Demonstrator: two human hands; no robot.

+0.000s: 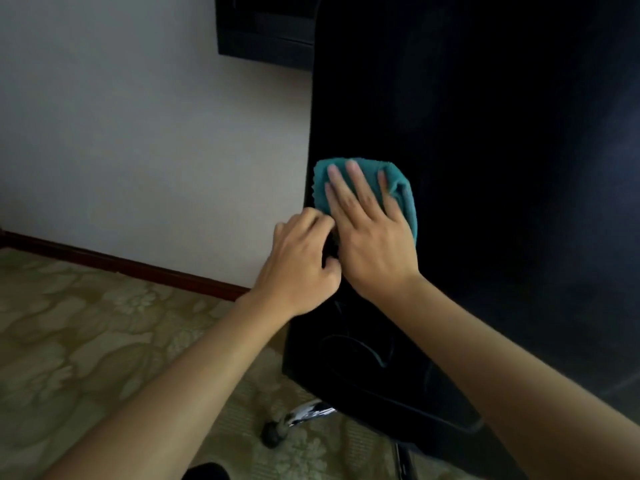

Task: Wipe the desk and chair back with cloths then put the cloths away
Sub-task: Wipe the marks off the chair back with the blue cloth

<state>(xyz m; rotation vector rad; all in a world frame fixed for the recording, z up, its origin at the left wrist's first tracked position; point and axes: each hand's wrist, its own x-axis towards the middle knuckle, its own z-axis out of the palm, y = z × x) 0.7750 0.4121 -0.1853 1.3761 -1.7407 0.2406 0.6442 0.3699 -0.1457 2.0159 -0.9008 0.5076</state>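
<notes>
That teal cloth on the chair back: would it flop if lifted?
Probably yes: the teal cloth bunches and folds under the right hand, so it looks soft, not stiff. It seems light, and unlikely to slide alone while flat fingers press it against the chair back.

Right hand presses teal cloth flat on black chair back; left hand grips its edge.

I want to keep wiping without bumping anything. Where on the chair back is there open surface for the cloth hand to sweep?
The chair back is bare above and to the right of the teal cloth under the right hand. The left edge is crowded: the left hand grips it right beside the cloth. Lower down, a dark loop shape interrupts the surface.
</notes>
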